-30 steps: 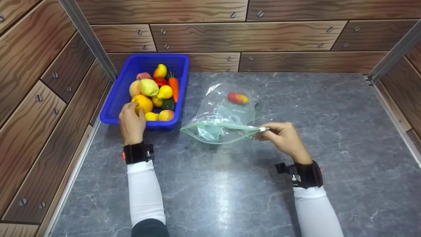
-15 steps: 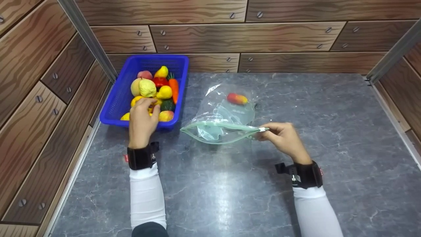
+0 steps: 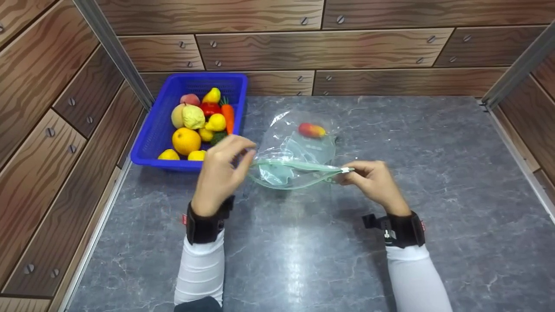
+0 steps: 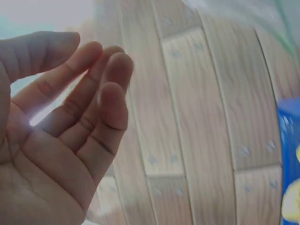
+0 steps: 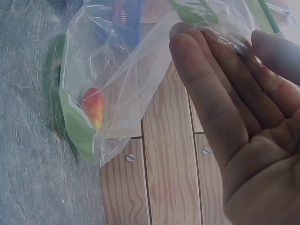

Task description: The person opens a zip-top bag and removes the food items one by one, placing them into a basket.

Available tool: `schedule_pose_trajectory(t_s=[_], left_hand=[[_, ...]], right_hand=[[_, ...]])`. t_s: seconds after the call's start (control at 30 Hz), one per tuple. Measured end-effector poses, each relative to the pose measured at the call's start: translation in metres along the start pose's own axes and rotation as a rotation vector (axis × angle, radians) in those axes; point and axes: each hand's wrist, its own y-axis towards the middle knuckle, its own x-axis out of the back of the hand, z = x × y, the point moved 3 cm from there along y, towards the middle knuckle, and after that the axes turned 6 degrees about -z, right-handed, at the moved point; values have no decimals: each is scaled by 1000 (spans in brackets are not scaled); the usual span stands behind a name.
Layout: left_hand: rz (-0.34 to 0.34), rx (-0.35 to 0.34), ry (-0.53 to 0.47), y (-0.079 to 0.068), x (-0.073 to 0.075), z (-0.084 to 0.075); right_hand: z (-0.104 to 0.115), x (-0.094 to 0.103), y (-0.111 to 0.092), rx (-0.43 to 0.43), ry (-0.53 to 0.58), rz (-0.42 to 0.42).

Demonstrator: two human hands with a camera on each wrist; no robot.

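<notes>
In the head view a clear zip bag [image 3: 277, 147] with a pale green edge lies on the table, its mouth parted toward me. A red and yellow mango-like fruit [image 3: 311, 130] is inside it, also seen in the right wrist view. My right hand [image 3: 375, 184] pinches the bag's right corner at the white zip slider [image 3: 347, 170]. My left hand [image 3: 223, 173] hovers at the bag's left corner, overlapping it in this view. The left wrist view shows that hand's fingers [image 4: 89, 108] loosely bent, with nothing between them and the thumb.
A blue basket [image 3: 145, 130] at the back left holds several fruits and vegetables, among them an orange [image 3: 186, 141], a carrot [image 3: 228, 117] and a pale yellow lumpy fruit [image 3: 193, 117]. Wood-patterned panels [image 3: 260, 50] enclose the grey table [image 3: 433, 173].
My left hand has left the orange in the basket and moved right to the bag's left corner, carrying nothing. The right hand and bag stay put.
</notes>
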Motion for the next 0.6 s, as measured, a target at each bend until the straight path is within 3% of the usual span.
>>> schedule_pose_trajectory(t_s=[0.17,0.33,0.43,0.6], left_hand=[[146,-101,-64,-3,-20,-24],[323,-141,-54,-8,-44,-38],[405,-137,-27,-11,-56,-40],[536,-54,79,-15,-76,-34]], right_hand=[[0,0,0,-5,-5,-1],[0,0,-1,-4,-2,6],[0,0,-1,-9,0,8],[1,0,0,0,-5,4]])
